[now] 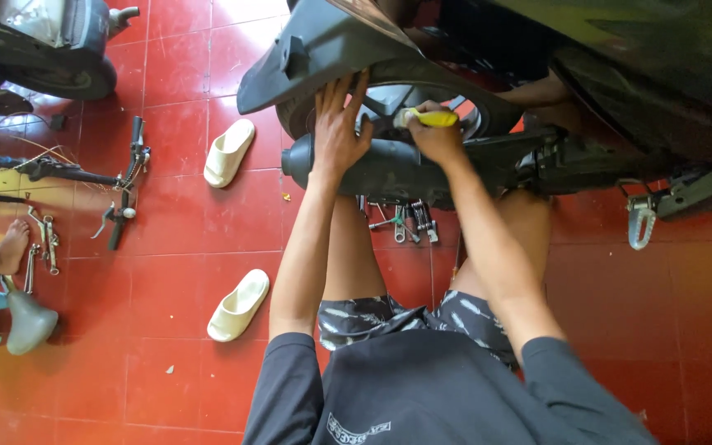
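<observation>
I crouch beside a dark scooter whose rear wheel (397, 103) sits under a grey mudguard (306, 58). My left hand (338, 124) lies flat with spread fingers on the black exhaust muffler (372, 169), at its rear end. My right hand (434, 132) grips a yellow-handled tool (430, 118) held against the wheel area just above the muffler. The tool's tip is hidden behind the hand and wheel.
Wrenches and sockets (405, 218) lie on the red tile floor under the muffler. Two cream slippers (229, 152) (238, 305) sit to my left. A bicycle handlebar (121, 181), more wrenches (43, 243), another person's bare foot (10, 247) and a saddle (26, 321) are at far left.
</observation>
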